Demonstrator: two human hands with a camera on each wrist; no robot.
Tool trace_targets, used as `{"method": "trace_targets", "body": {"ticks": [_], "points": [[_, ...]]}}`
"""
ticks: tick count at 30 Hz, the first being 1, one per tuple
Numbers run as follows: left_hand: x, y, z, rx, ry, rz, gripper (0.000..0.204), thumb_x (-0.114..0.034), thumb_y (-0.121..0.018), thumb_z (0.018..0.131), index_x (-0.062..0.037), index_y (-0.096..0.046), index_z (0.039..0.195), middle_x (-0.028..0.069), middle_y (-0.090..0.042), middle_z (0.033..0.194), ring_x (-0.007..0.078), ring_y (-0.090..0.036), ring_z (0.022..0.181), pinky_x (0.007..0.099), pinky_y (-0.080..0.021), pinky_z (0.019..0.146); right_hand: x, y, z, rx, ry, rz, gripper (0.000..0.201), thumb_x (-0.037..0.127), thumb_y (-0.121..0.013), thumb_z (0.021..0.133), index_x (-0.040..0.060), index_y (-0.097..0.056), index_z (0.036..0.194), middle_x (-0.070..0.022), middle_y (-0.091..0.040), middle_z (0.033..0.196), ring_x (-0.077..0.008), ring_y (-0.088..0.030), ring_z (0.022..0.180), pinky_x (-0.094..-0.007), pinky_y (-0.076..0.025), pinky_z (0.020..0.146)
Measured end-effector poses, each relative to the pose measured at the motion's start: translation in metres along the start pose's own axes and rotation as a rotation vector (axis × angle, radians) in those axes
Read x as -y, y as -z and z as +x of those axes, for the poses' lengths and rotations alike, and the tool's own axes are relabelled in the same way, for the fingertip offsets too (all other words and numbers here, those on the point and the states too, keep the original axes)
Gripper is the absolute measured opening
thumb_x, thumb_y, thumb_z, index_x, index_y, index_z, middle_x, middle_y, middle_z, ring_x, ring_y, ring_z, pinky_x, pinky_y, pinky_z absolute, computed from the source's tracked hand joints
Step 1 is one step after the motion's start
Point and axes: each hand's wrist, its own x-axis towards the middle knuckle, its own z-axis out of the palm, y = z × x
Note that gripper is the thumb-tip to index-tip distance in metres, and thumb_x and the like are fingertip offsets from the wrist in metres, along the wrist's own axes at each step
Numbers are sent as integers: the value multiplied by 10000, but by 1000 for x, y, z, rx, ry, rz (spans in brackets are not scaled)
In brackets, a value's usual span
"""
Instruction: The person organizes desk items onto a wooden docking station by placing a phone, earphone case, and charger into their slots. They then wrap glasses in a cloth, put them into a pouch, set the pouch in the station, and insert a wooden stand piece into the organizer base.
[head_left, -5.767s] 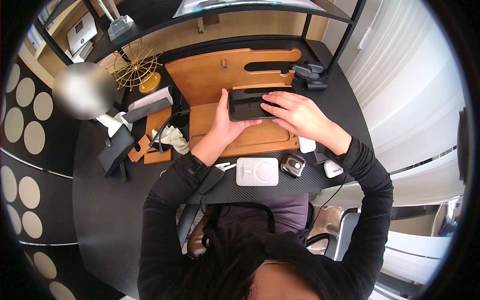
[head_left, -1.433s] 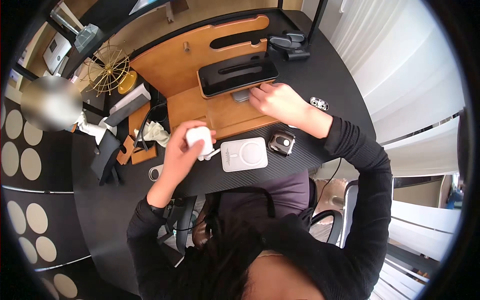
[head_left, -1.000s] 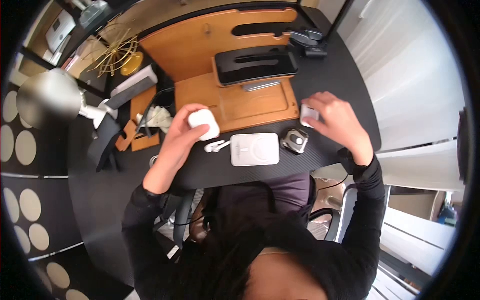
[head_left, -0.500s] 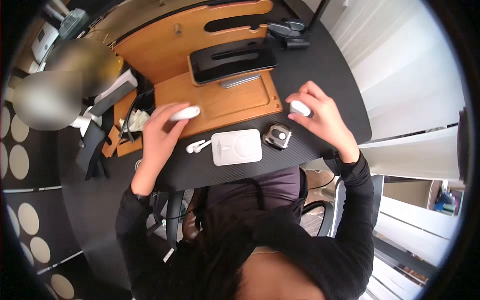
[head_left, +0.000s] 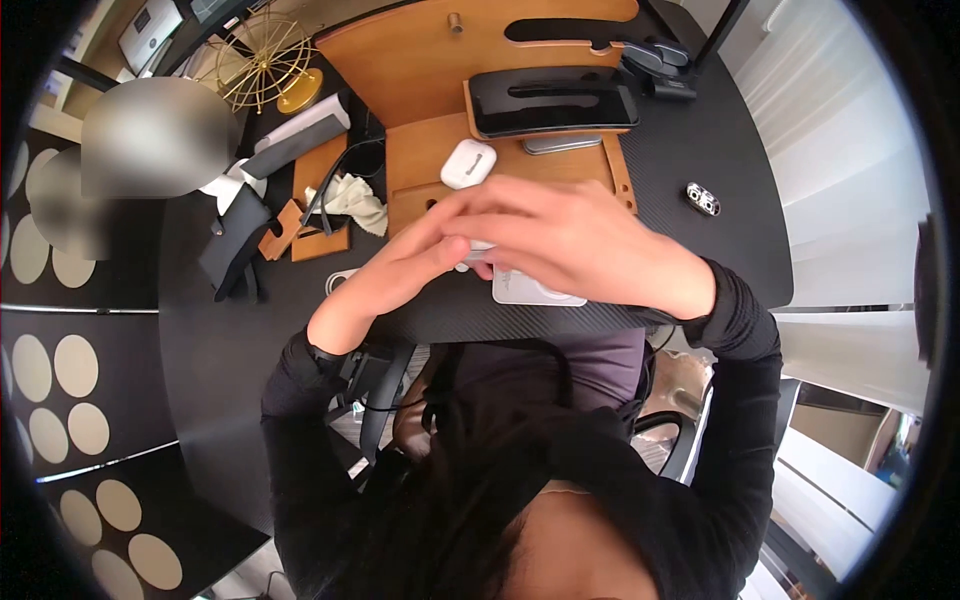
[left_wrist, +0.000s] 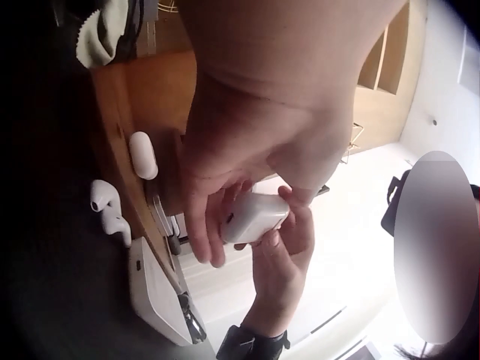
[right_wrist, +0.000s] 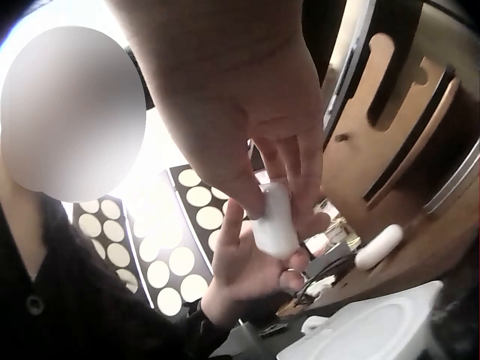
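Both hands meet over the front of the desk around a white earbud case (left_wrist: 259, 217). My right hand (head_left: 585, 240) pinches it between thumb and fingers. My left hand (head_left: 415, 245) holds it from the other side, its thumb at the case's edge in the left wrist view. From above, the fingers mostly hide this case. A second white earbud case (head_left: 468, 163) with a dark mark lies on the wooden desk organizer (head_left: 420, 150), just beyond the hands. Two white earbuds (left_wrist: 106, 206) lie on the desk beside a white power bank (head_left: 535, 290) with a ring on its face.
A black phone (head_left: 550, 100) leans on the organizer's ledge, with a flat grey item (head_left: 562, 145) below. Glasses (head_left: 330, 190) and a crumpled cloth (head_left: 355, 203) lie left. A small two-lensed item (head_left: 703, 198) sits right; a gold wheel ornament (head_left: 265, 65) stands behind.
The phone went from my hands onto the ledge. My left hand set one earbud case on the organizer. My right hand lifted the other from the right side and brought it to the left hand.
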Motion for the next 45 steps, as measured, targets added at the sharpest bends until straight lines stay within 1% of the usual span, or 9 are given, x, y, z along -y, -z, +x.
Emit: {"method": "trace_targets", "body": {"ticks": [5, 8, 11, 16, 19, 26, 37, 42, 45], "points": [[5, 26, -36, 19, 106, 118, 730, -475, -523, 980, -14, -273, 1488, 102, -502, 1306, 169, -529, 1134, 274, -412, 923, 2, -35, 33, -162, 281, -89, 286, 69, -690, 726, 72, -598, 997, -56, -590, 950, -239, -644, 887, -362, -533, 652], [15, 18, -51, -114, -47, -106, 739, -498, -459, 993, 2, -256, 1499, 140, -417, 1422, 195, -416, 1298, 313, -346, 1037, 7, -50, 35, -43, 210, 7, 327, 52, -683, 736, 50, -560, 1039, -79, -585, 992, -280, -634, 915, -378, -542, 668], [26, 21, -55, -271, 9, -16, 705, -455, -474, 996, -7, -268, 1500, 135, -439, 1402, 195, -436, 1279, 318, -351, 1037, 5, -56, 33, 91, 170, 150, 378, 53, -686, 751, 38, -517, 1089, -100, -578, 1037, -314, -630, 935, -404, -551, 665], [38, 16, -55, -334, -27, 176, 646, -145, -648, 881, -45, -370, 1456, 55, -514, 1097, 139, -504, 1007, 273, -404, 913, -9, -63, 25, 295, -16, -90, 319, 96, -690, 786, 59, -547, 1068, -101, -562, 975, -283, -628, 925, -379, -534, 634], [38, 19, -59, -340, -89, 340, 644, -133, -654, 873, -44, -378, 1449, 56, -516, 1101, 135, -505, 988, 263, -407, 885, -13, -72, 20, 320, 20, -248, 272, 82, -663, 760, 53, -563, 1012, -90, -577, 935, -268, -634, 885, -372, -538, 637], [47, 19, -60, -356, -166, 361, 736, -420, -459, 874, 19, -331, 1450, 130, -515, 1121, 204, -506, 1000, 313, -379, 910, -16, -67, 22, 291, 36, -248, 141, 69, -638, 763, 45, -621, 901, -100, -623, 831, -269, -668, 812, -383, -547, 642], [46, 20, -59, -438, -183, 302, 720, -372, -443, 867, -4, -288, 1465, 139, -491, 1188, 228, -514, 1063, 345, -387, 955, -17, -61, 22, 361, 52, -311, 75, 44, -617, 742, 33, -676, 786, -130, -616, 846, -271, -654, 866, -380, -546, 652], [46, 17, -60, -453, -218, 149, 666, -159, -549, 875, -28, -277, 1468, 127, -459, 1221, 210, -516, 1078, 338, -421, 932, -18, -43, 28, 125, -60, -241, 106, 40, -605, 760, 23, -671, 842, -137, -608, 849, -301, -641, 850, -392, -542, 658], [51, 13, -55, -538, -296, 309, 718, -103, -693, 821, -21, -327, 1434, 96, -427, 1240, 213, -510, 1105, 351, -449, 934, -15, -30, 38, -34, -80, -139, 141, 48, -628, 794, 39, -674, 928, -123, -608, 863, -306, -640, 833, -394, -529, 690]]}}
